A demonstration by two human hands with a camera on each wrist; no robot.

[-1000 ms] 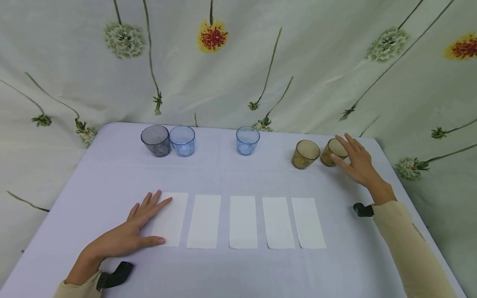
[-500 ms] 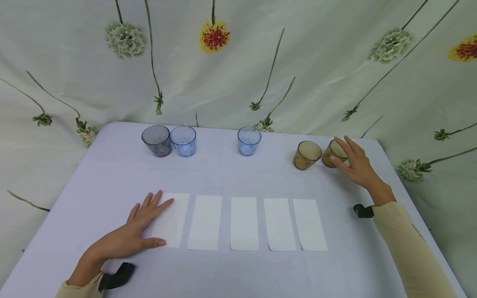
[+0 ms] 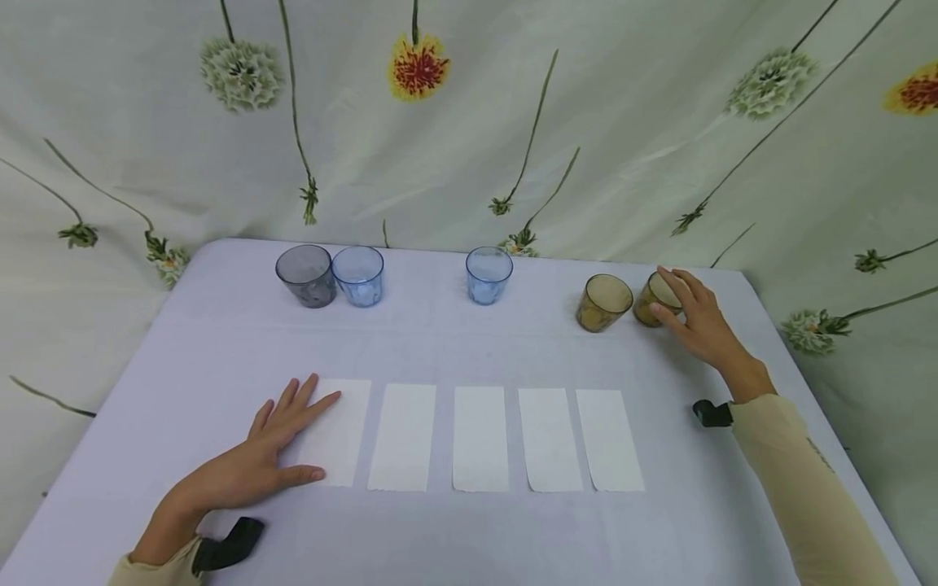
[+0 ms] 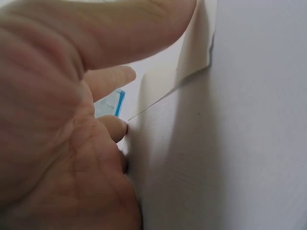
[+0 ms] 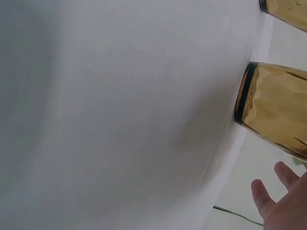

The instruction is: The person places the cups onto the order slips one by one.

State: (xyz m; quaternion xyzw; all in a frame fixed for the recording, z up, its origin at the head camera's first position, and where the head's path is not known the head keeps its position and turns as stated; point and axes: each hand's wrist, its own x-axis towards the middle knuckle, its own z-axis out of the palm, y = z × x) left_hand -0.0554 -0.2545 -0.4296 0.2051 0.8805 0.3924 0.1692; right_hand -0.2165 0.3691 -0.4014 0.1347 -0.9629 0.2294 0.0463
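Note:
My left hand [image 3: 252, 464] lies spread at the leftmost white paper slip [image 3: 340, 431], fingertips over its upper part and thumb at its lower edge. In the left wrist view, the thumb [image 4: 129, 33] is above that slip's edge. At the back right, my right hand [image 3: 703, 325] reaches around the rightmost amber glass [image 3: 646, 307], thumb in front of it and fingers at its far side. The glass stands upright on the table; in the right wrist view two fingertips [image 5: 261, 194] show beside the amber glass [image 5: 273, 105], apart from it. Whether the thumb touches is unclear.
Another amber glass [image 3: 604, 305] stands just left of it. Farther left along the back are a blue glass [image 3: 488, 281], another blue glass [image 3: 361, 281] and a grey glass [image 3: 308, 281]. Several more paper slips [image 3: 479, 439] lie in a row. A flowered cloth [image 3: 623, 122] hangs behind the table.
The right hand's fingers have come slightly lower and closer around the rightmost amber glass. The left hand and the other glasses have not moved.

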